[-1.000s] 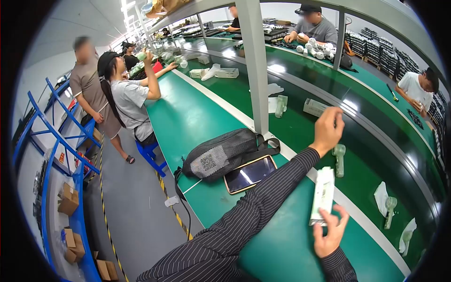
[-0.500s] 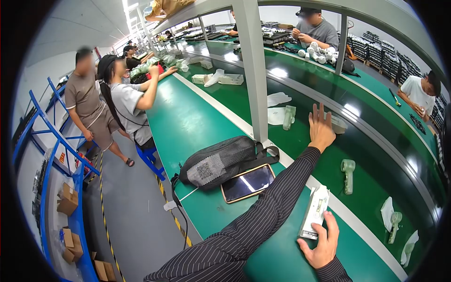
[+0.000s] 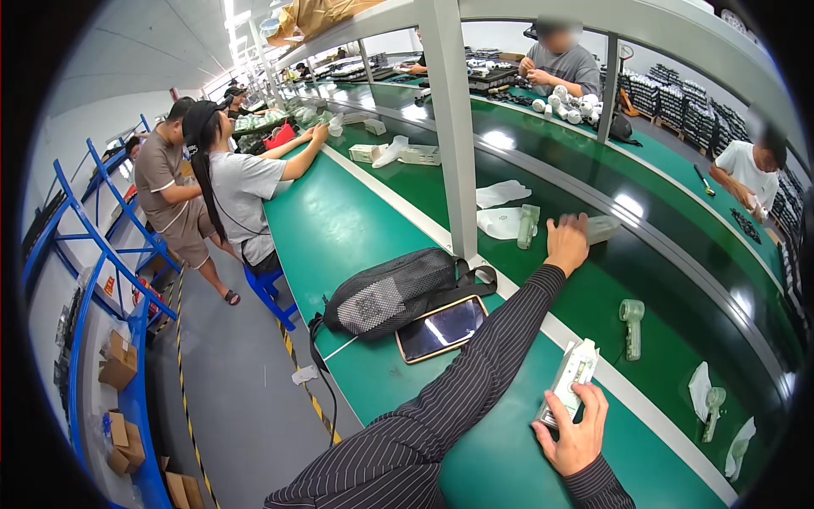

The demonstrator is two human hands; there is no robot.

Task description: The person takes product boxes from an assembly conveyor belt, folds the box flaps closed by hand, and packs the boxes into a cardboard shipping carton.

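My left hand (image 3: 567, 245) reaches over the green belt, its fingers bent and blurred beside a pale translucent packaged item (image 3: 603, 229); whether they grip it I cannot tell. Near the table's belt-side edge, my right hand (image 3: 577, 422) has its thumb and fingers around the lower part of a small white box (image 3: 578, 365). To the left of my left hand, a greenish handheld device (image 3: 527, 226) lies by white wrappers (image 3: 500, 222). Another such device (image 3: 631, 328) rests on the belt in front of my right hand, and a third (image 3: 713, 413) lies farther right.
A black mesh bag (image 3: 381, 294) and a phone (image 3: 442, 329) lie on the green table (image 3: 326, 204). A grey post (image 3: 451, 127) rises beside the belt. One person (image 3: 242, 174) sits at the left; others are across the belt. Long white boxes (image 3: 420, 155) lie farther up.
My left hand has drawn slightly left and its fingers have bent. My right hand has closed around the white box. Belt items have shifted slightly; the seated person's arms now reach forward.
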